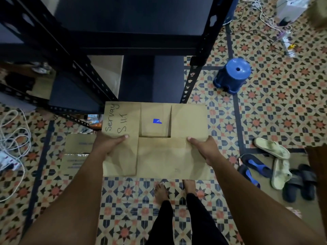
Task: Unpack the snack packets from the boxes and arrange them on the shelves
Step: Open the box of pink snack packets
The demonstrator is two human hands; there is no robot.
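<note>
Both hands, the left hand (113, 147) and the right hand (203, 147), gripped the closed box (159, 156), held up in front of the dark shelves (134, 41). It might have slipped and dropped on the bare feet (175, 190). The top read "Servay S.11.1".

The patterned tile floor (276, 110) carries a black shelf rack (123, 45) at the far side, a blue stool (231, 75) to its right, sandals (272, 163) at the right, white cables (12, 138) at the left, a flat carton (77, 152) near left, and two bare feet (175, 190).
</note>
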